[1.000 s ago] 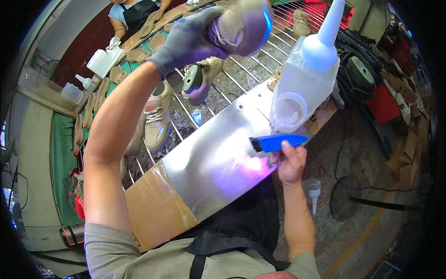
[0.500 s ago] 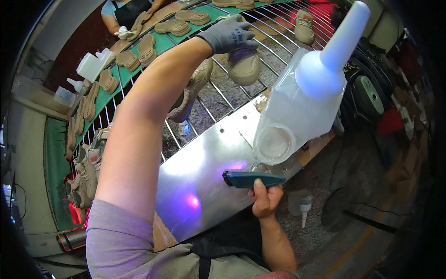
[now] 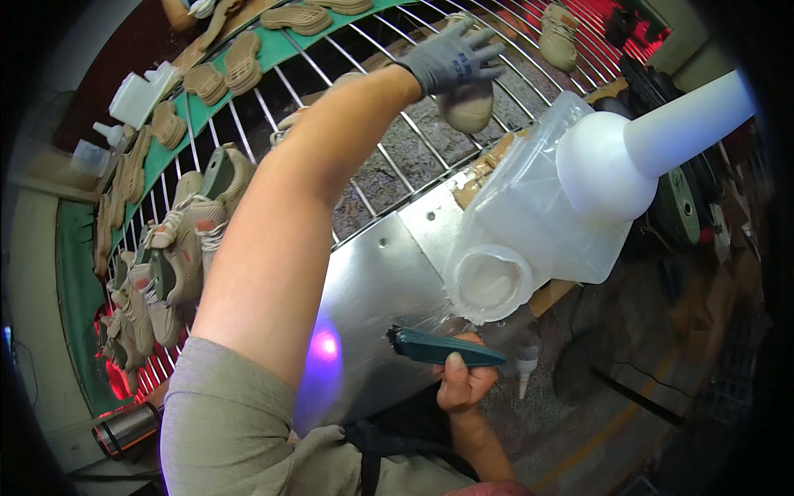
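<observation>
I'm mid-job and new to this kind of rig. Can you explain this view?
There's no machine: a person works with their own hands, filmed by a head-worn camera looking down. The gloved left hand spreads over a beige shoe at a rack of metal bars. The bare right hand holds a dark teal brush near a metal sheet. A translucent spouted bottle is at the sheet's right end. Soles line a green strip beyond.
</observation>
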A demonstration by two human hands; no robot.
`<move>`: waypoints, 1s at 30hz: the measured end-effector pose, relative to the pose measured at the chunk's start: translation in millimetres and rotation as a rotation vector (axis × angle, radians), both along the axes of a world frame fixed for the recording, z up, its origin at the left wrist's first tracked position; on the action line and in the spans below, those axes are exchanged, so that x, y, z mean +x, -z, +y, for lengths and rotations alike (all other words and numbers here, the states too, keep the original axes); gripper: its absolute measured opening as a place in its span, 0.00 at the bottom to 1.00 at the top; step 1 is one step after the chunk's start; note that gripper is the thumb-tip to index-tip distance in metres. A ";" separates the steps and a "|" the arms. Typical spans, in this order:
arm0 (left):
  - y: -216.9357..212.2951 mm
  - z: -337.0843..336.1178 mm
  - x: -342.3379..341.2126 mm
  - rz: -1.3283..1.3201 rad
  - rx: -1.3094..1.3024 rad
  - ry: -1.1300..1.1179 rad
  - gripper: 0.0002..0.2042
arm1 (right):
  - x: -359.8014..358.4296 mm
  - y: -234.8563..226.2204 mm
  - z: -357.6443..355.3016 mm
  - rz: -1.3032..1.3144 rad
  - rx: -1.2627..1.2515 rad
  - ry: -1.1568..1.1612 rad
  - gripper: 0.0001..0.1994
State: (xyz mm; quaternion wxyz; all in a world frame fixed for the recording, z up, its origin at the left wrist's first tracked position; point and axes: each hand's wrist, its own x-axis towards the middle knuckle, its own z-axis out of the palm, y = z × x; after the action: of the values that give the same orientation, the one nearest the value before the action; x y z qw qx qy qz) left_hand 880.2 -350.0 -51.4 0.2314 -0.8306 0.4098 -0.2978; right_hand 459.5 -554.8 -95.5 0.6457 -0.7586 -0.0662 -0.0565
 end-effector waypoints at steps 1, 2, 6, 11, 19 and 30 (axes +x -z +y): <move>0.0 4.3 -10.5 -0.038 -0.060 0.016 0.21 | -1.9 -2.5 -1.0 0.038 -0.010 -0.006 0.12; -0.8 8.9 -21.0 0.031 -0.118 0.014 0.28 | -4.0 -4.6 -2.2 0.079 -0.018 -0.013 0.12; -10.5 34.8 -79.5 0.070 -0.309 -0.068 0.25 | -5.0 2.5 0.2 0.190 0.101 0.051 0.13; -68.0 93.1 -129.7 0.394 -0.438 -0.532 0.29 | -0.3 5.4 7.3 0.324 0.286 0.189 0.14; -47.5 123.0 -166.3 0.841 -0.394 -1.005 0.37 | -4.4 14.6 5.8 0.240 0.333 0.276 0.14; -84.7 165.3 -309.8 1.008 -1.560 -0.575 0.32 | 14.6 20.4 11.2 -0.096 0.127 0.256 0.14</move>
State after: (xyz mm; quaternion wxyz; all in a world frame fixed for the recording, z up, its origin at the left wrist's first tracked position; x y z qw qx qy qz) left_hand 570.4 -184.7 33.3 -0.5227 -0.8492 -0.0703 -0.0270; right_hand 474.0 -543.6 -115.9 0.6761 -0.7147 0.0040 -0.1790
